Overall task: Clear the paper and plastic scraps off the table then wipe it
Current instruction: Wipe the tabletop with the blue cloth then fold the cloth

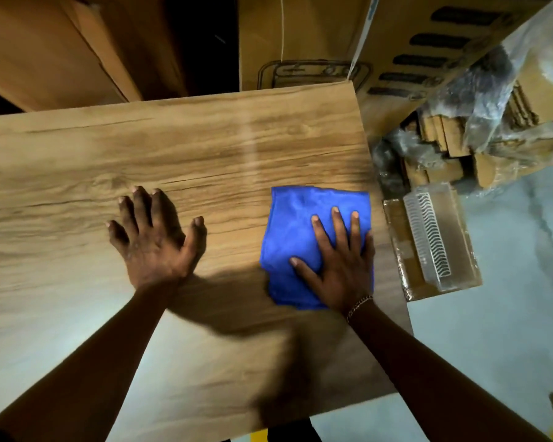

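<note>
Head view: wiping step, judging by the scrap-free worktop (173,148).
Cloth: folded blue microfibre cloth (294,224), soft, roughly square, near the worktop's right edge.
Right hand (336,266): flat on the cloth, fingers straight, pressing.
Left hand (154,240): fingers spread on smooth wood-grain laminate, well left of the cloth.
Coming move: most of the surface lies leftward of the cloth.

Cardboard boxes (300,43) stand at the back; a clear ridged tray (428,231) lies on a flat carton (396,247).
</note>
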{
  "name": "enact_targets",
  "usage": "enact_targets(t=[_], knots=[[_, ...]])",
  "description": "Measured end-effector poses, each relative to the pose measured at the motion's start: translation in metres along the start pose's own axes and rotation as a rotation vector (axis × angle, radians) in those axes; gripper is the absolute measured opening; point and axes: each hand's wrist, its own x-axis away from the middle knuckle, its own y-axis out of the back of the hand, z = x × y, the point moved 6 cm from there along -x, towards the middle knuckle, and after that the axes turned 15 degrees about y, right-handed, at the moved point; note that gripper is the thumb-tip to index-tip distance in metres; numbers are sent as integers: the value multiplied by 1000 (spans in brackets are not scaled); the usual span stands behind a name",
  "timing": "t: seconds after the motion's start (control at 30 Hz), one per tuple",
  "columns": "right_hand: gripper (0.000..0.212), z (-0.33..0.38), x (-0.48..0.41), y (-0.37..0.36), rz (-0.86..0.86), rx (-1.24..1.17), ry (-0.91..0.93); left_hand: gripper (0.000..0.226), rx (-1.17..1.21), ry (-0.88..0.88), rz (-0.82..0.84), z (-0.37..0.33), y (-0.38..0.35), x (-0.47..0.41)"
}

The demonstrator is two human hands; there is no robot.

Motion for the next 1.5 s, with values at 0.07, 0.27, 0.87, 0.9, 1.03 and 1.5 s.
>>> enact_targets(t=[0.07,0.27,0.87,0.9,1.03,1.5], knots=[[89,-10,-39,6,-12,18,11,92,6,5,7,-2,2,1],[91,-38,-167,24,-22,-23,17,94,-26,16,17,-4,5,2],[92,-41,-175,31,-13,-62,-7,95,-46,-3,11,-3,5,2],[92,-38,-155,25,7,-56,-5,95,-40,-11,15,-3,5,3],[90,-25,-60,11,-2,-14,-17,95,-18,-35,19,-4,8,7],[90,11,193,-21,-7,-42,-92,84,24,-144,9,-10,11,10]])
